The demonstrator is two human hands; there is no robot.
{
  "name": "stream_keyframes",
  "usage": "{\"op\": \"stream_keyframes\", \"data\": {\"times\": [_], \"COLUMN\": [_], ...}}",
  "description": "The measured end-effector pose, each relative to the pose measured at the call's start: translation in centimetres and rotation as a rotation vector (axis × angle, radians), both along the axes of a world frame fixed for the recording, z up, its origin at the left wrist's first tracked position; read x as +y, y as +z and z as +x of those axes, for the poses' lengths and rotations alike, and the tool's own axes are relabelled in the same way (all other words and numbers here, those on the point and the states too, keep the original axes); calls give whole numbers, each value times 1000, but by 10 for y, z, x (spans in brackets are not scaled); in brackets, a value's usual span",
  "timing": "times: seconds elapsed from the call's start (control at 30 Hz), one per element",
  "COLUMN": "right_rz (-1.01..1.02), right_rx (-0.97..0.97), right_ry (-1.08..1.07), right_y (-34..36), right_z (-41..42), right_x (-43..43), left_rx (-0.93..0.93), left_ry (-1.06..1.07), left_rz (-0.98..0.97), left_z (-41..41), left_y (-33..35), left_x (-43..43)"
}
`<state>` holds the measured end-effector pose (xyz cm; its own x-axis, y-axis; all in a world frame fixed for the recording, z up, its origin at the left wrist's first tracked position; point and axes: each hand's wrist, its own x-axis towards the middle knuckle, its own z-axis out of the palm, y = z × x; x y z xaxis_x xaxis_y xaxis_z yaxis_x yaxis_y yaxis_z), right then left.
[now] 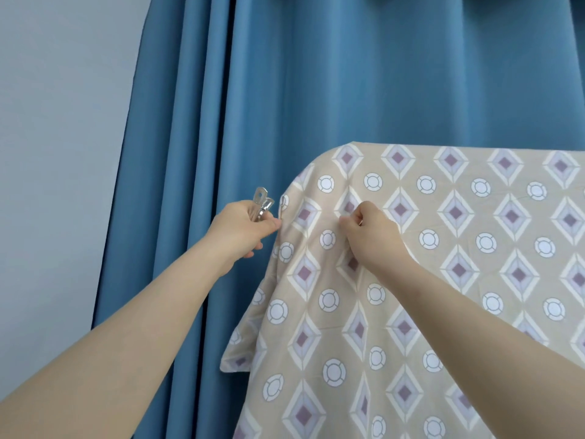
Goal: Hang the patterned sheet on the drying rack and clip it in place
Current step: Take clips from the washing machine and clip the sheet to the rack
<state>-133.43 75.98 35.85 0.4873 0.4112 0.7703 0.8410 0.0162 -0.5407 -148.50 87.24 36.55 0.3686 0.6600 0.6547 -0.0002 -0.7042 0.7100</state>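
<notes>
With the patterned sheet (443, 280) draped lower right, my right hand (368, 236) pinches its fabric and my left hand (243, 228) grips metal clips (261, 205) at its edge, which may slip if bunched.

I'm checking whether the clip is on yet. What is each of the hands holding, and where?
The left hand grips a metal clip by its lower body, handles sticking up, beside the patterned sheet edge. The right hand pinches the sheet's fabric near its top left.

sheet (443, 280): beige, white-edged lilac diamonds with mauve centres, white ringed circles | curtain (285, 74) at 12 o'clock: plain blue | wall (57, 122) at 9 o'clock: pale grey | clips (262, 204): silver
</notes>
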Motion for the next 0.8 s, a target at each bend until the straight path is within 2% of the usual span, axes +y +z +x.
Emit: {"op": "stream_keyframes", "data": {"times": [0.2,0.27,0.33,0.4,0.43,0.53,0.63,0.73,0.8], "right_rz": [-13,-8,2,13,18,20,14,5,8], "right_rx": [34,39,33,25,24,15,4,6,7], "right_ry": [38,40,38,34,32,29,30,28,37], "right_y": [1,0,0,1,1,2,3,4,5], "right_z": [-7,-8,-8,-8,-7,-8,-9,-8,-8], "right_x": [1,1,1,1,1,5,9,12,13], "left_rx": [324,260,57,-177,-230,-93,-164,-109,-55], "left_ry": [24,117,259,312,294,217,165,-123,-217], "left_rz": [-90,-60,-32,-100,-136,-139,-109,-222,-282], "left_z": [15,15,9,0,-3,3,12,19,22], "left_y": [-21,-19,-7,8,12,7,-6,-13,-14], "left_x": [9,19,31,43,45,46,41,30,28]}}
